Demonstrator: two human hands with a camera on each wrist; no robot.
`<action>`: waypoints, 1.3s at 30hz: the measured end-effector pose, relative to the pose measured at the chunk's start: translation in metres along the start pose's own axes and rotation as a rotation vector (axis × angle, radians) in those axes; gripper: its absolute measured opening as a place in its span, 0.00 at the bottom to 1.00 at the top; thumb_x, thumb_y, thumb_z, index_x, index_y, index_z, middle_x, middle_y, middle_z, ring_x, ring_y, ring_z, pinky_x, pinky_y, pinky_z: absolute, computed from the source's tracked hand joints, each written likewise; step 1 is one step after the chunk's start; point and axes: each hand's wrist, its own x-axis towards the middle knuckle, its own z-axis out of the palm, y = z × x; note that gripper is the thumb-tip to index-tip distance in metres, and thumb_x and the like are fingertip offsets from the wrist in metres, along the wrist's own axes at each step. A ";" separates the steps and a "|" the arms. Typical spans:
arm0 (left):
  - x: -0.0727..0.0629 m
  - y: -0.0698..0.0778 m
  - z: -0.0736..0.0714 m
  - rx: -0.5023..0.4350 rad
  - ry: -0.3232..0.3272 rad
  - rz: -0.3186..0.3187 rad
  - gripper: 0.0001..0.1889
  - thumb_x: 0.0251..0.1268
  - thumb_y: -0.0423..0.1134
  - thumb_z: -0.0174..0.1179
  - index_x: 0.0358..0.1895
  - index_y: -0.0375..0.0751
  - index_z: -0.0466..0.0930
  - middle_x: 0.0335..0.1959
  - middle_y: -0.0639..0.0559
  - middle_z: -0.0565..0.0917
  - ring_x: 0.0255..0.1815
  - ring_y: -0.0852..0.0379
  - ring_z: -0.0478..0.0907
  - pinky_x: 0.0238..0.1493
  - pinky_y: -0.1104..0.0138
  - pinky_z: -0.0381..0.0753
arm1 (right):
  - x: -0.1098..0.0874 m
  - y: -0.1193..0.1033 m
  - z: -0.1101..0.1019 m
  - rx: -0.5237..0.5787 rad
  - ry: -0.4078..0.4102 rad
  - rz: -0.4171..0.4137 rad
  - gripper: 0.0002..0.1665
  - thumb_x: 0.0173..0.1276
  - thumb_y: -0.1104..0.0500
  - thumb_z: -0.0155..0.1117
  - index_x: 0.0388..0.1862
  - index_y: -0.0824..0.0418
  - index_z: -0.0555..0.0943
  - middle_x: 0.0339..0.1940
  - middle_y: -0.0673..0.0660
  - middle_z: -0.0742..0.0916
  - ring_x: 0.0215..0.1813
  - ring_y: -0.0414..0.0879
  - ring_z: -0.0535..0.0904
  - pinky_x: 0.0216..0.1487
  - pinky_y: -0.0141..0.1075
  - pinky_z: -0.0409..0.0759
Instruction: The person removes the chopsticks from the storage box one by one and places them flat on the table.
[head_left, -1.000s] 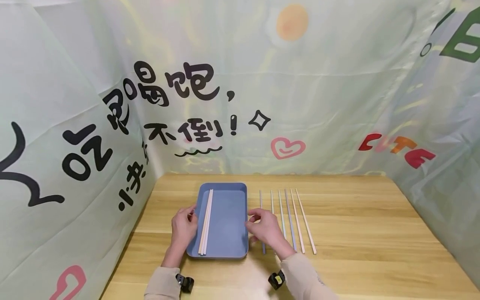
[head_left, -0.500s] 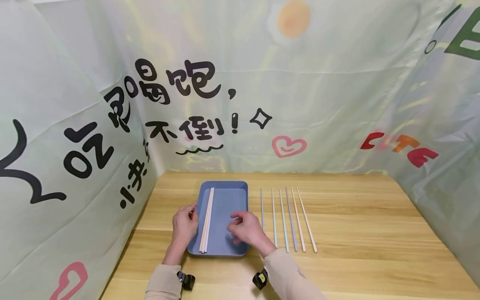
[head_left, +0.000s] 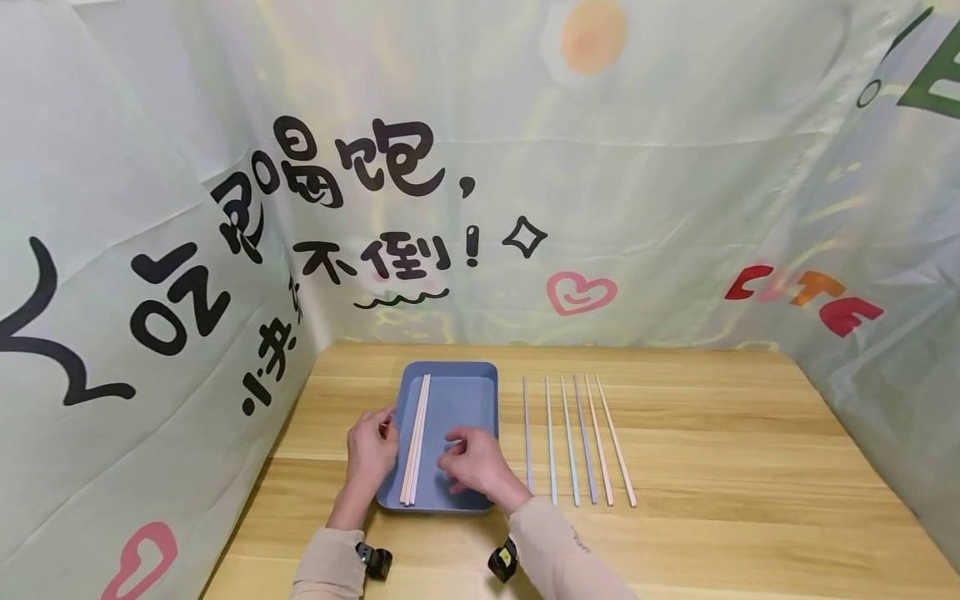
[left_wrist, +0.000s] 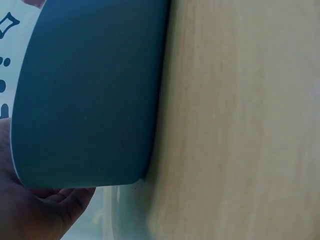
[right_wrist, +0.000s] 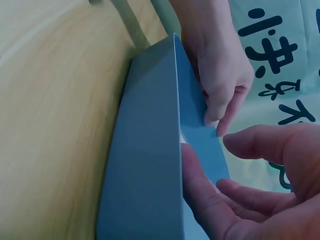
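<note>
In the head view a blue rectangular tray (head_left: 461, 400) stands on the table with several pale pink and whitish chopsticks (head_left: 417, 442) lying together along its left side. My left hand (head_left: 372, 446) pinches the tray's left rim; the left wrist view shows its fingers behind the tray wall (left_wrist: 90, 100). Over the tray's right half hovers my right hand (head_left: 480, 462), fingers loosely bent. In the right wrist view its thumb (right_wrist: 255, 142) and fingers stand apart with nothing between them. Part of the tray floor is hidden beneath that hand.
Right of the tray, several single chopsticks lie spaced in a row: a lilac one (head_left: 527, 433), light blue ones (head_left: 569, 442), another lilac one (head_left: 586, 442) and pink ones (head_left: 617, 442). A printed cloth (head_left: 660, 208) surrounds the wooden table (head_left: 735, 467).
My right hand has moved left, from the tray's right rim to above the tray's inside. The left hand stays at the left rim. Tray and chopsticks keep their places.
</note>
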 end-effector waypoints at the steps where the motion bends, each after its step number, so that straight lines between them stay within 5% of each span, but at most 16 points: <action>1: 0.000 0.000 0.000 -0.001 -0.002 -0.004 0.18 0.66 0.23 0.60 0.58 0.28 0.86 0.39 0.38 0.86 0.37 0.49 0.83 0.36 0.66 0.83 | 0.001 0.000 0.001 0.007 0.001 0.003 0.31 0.62 0.69 0.66 0.65 0.76 0.77 0.37 0.60 0.84 0.29 0.55 0.87 0.28 0.46 0.89; 26: -0.001 0.002 -0.001 -0.017 0.008 -0.012 0.19 0.64 0.23 0.60 0.58 0.28 0.86 0.38 0.38 0.87 0.36 0.50 0.83 0.36 0.67 0.82 | 0.012 0.004 0.031 -0.063 0.019 -0.004 0.34 0.62 0.68 0.70 0.67 0.80 0.76 0.36 0.58 0.87 0.28 0.56 0.89 0.29 0.43 0.89; 39: -0.001 0.001 -0.001 -0.026 0.030 -0.002 0.18 0.63 0.23 0.61 0.57 0.28 0.87 0.38 0.39 0.87 0.35 0.50 0.83 0.37 0.66 0.83 | 0.019 0.011 0.042 0.038 0.067 0.019 0.29 0.60 0.71 0.66 0.61 0.79 0.80 0.30 0.56 0.86 0.24 0.50 0.88 0.25 0.42 0.88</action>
